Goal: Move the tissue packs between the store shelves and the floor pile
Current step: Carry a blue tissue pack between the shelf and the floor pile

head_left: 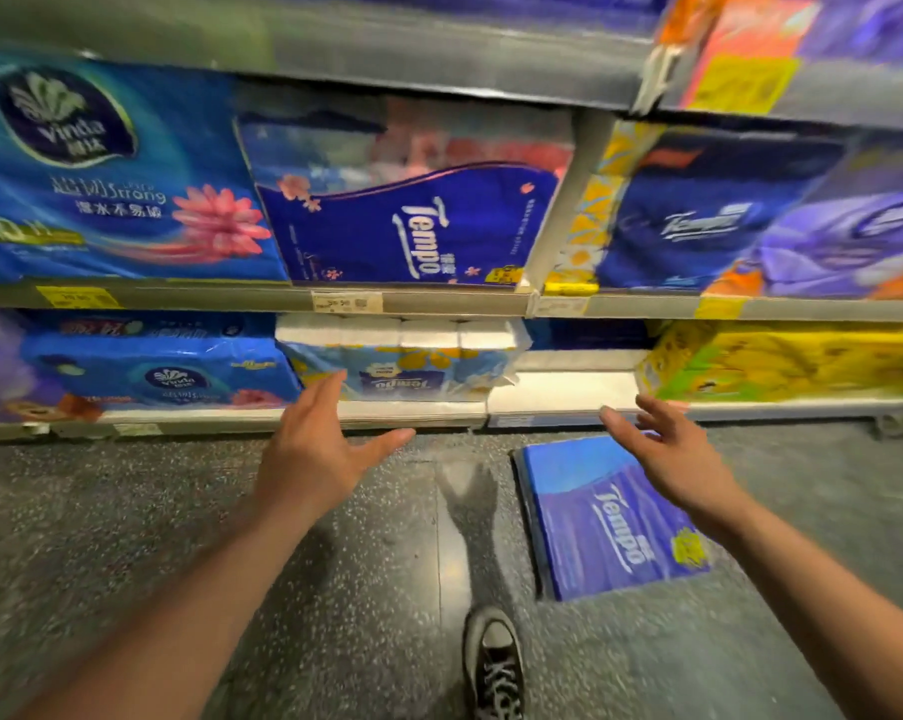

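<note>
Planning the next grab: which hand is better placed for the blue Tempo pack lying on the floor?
Right. The right hand is open over the far edge of the blue Tempo pack; the left hand is off to its side, by the bottom shelf.

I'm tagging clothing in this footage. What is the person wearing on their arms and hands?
Nothing shows on either. The left hand and right hand are bare, with no gloves, rings or watch visible. The left forearm and right forearm are uncovered down to the frame's edge, so no sleeve appears. Motion blur could hide small details.
</note>
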The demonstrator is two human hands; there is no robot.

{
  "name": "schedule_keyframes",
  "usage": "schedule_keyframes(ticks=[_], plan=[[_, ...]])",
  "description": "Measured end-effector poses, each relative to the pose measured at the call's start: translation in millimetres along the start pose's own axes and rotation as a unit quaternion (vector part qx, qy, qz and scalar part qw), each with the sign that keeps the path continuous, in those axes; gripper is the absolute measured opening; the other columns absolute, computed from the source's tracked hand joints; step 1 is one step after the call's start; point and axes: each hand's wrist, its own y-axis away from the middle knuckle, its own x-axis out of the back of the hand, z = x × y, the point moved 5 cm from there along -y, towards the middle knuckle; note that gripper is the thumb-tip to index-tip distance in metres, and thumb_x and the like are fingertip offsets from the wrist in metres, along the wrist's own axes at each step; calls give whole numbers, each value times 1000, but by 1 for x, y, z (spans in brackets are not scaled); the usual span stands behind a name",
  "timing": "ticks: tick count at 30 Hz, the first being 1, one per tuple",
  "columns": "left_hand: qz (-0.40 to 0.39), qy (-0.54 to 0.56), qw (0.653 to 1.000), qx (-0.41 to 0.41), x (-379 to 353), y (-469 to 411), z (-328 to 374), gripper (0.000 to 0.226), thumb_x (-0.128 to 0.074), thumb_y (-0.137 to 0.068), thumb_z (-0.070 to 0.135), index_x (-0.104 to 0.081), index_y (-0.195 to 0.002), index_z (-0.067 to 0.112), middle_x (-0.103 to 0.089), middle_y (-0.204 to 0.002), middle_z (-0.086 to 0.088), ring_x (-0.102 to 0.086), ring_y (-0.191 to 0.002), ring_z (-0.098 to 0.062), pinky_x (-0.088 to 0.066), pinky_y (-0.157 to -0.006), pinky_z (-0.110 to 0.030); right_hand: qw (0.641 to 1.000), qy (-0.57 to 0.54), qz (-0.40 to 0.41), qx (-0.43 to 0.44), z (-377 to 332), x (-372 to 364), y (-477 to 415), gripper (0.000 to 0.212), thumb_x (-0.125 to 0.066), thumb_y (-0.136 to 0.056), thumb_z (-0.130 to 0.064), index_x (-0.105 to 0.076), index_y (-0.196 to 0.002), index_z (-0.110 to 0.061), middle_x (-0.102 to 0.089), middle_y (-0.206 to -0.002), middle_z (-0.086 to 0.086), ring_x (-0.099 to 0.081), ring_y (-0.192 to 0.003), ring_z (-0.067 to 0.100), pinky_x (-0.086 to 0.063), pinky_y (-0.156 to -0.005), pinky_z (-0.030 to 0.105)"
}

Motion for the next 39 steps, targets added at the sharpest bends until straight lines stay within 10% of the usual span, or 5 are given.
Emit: schedule_keyframes(ticks=[12, 16, 25, 33, 39], plan=[[-63, 22, 996, -57, -32, 59, 144, 109, -69, -70, 72, -26, -157, 21, -32, -161, -4, -31, -147, -24, -29, -117, -39, 997, -37, 10, -61, 44, 137, 50, 95, -67, -68, -71, -51, -144, -15, -56, -144, 8, -55, -129, 18, -42, -100, 32], [-74, 10, 997, -22, -92, 51, 178, 109, -69, -70, 75, -24, -157, 26, -32, -161, -3, -35, -145, -24, -37, -111, -43, 998, -31, 4, -54, 85, 169, 8, 125, -63, -46, -95, -54, -142, -15, -59, -137, 6, -57, -127, 19, -43, -102, 33], [-102, -3, 994, 43, -226, 31, 257, 117, -63, -64, 81, -21, -158, 27, -30, -162, -1, -36, -145, -22, -37, -113, -40, 994, -17, -64, -89, 189, 241, -106, 63, -67, -92, -44, -54, -141, -8, -59, -140, 12, -56, -127, 20, -39, -96, 26], [-124, -29, 990, 57, -371, -32, 224, 87, -73, -75, 66, -42, -142, 21, -51, -144, -4, -52, -127, -24, -42, -92, -33, 989, -14, -49, -140, 315, 192, -221, 89, -59, -74, -82, -65, -125, -9, -66, -104, 3, -51, -70, 3, -39, -61, 21], [-126, -12, 985, 119, -487, -112, 141, 91, -75, -72, 68, -47, -139, 13, -57, -141, -11, -56, -125, -29, -43, -94, -33, 980, -21, -43, -191, 430, 118, -312, 60, -62, -92, -55, -65, -124, -4, -54, -79, -3, -45, -66, 5, -40, -69, 25]])
